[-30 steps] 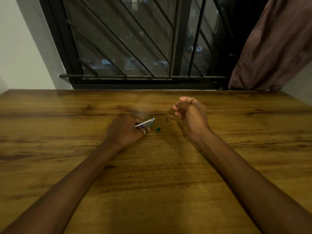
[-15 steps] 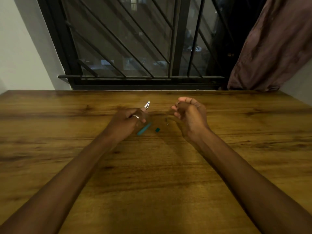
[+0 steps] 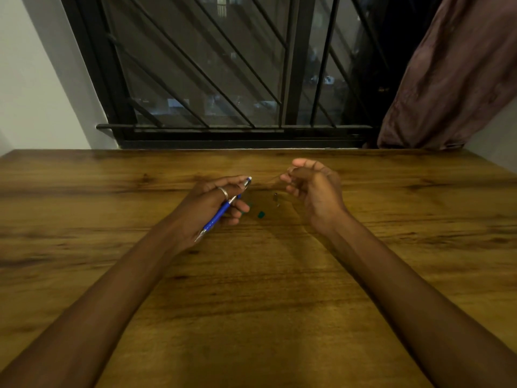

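Observation:
My left hand (image 3: 212, 203), with a ring on one finger, grips a blue pen (image 3: 221, 212). The pen's metal tip points back toward me and its other end sticks out past my fingers. My right hand (image 3: 313, 191) hovers just above the table with curled fingers and seems to pinch a thin, faint rod (image 3: 275, 179) that points left. Between my hands a small metal piece (image 3: 276, 198) and a small teal piece (image 3: 261, 215) lie on the wooden table (image 3: 257, 289). Another teal bit (image 3: 249, 205) peeks out beside my left fingers.
The table runs to a wall with a barred window (image 3: 223, 79) behind it. A brown curtain (image 3: 453, 79) hangs at the back right. Both forearms stretch over the near half of the table.
My left hand has turned the pen over, so its tip now points toward me instead of up and to the right. The right hand has barely moved.

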